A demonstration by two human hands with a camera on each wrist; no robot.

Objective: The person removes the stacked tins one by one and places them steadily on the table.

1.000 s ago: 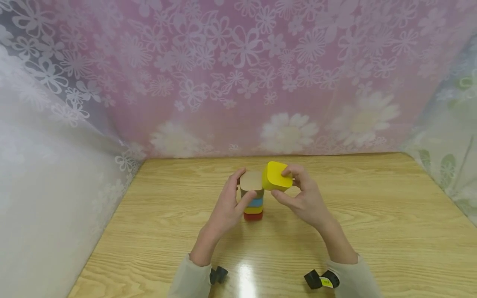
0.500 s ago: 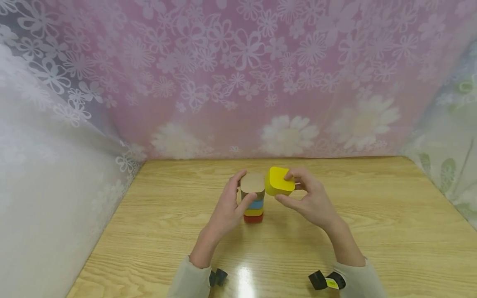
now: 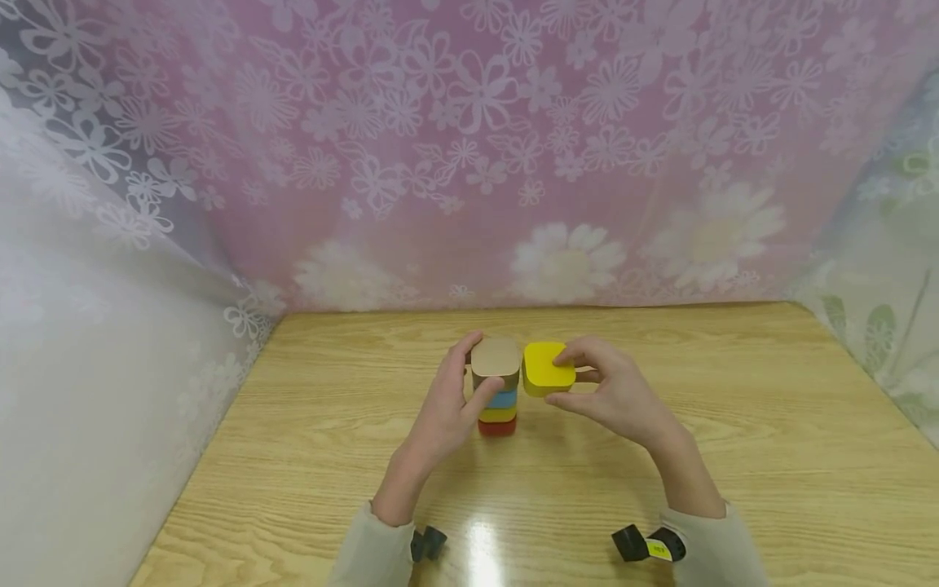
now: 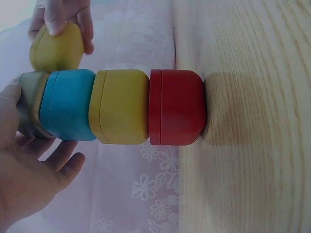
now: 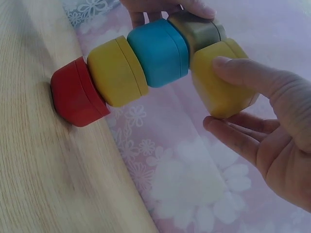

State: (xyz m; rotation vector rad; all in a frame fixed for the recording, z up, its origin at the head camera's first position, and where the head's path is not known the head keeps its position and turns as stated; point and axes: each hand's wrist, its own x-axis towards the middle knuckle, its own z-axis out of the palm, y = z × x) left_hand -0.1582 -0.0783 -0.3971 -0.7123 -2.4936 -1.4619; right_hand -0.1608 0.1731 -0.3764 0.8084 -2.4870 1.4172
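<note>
with left hand [image 3: 443, 408], gripping the gold block [image 3: 495, 357] between near thumb and far fingers, at the top of an upright stack [image 3: 499, 401]. with right hand [image 3: 619, 399], apart from the left, pinching a loose yellow block [image 3: 547, 368] between thumb and fingers, off the table [image 3: 315, 456], just to the right of the stack's top. cannot tell whether touching the gold block or just clear of it. below the gold block, going down in order: blue block [image 4: 70, 104], stacked yellow block [image 4: 121, 107], then red block [image 4: 177, 107] at the bottom, resting on the wooden tabletop. farther out, at both wrists, small black devices [image 3: 629, 544], with a yellow label [image 3: 659, 549] beside the right one, and pale sleeves [image 3: 711, 548] just behind. between the sleeves, a patch of glare [image 3: 484, 550]. beyond the table's far edge, a pink cloth [image 3: 440, 204] printed with white flowers [image 3: 568, 261]; to the left, a whitish cloth [image 3: 95, 367]; to the right, a pale cloth [image 3: 851, 269] with green leaves [image 3: 880, 330].
</note>
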